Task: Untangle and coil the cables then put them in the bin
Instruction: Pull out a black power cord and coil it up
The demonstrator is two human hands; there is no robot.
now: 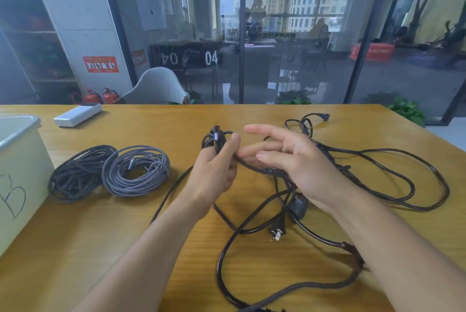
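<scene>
My left hand (214, 170) grips a small partly wound coil of dark cable (217, 139) above the middle of the wooden table (100, 248). My right hand (290, 158) hovers just right of it with fingers straight, the cable running under its palm. A loose tangle of dark power cable (378, 175) spreads over the table's right half, with a two-prong plug (277, 232) and a black adapter block (298, 204) near the centre. Two finished braided coils lie at the left: a black one (75, 173) and a grey one (136, 170). The pale bin (17, 135) stands at the far left edge.
A white rectangular device (78, 115) lies at the table's far left. A pale chair (156, 87) stands behind the far edge, with a glass wall and red fire extinguishers (100, 96) beyond. A braided cable end (290, 295) trails off the near edge.
</scene>
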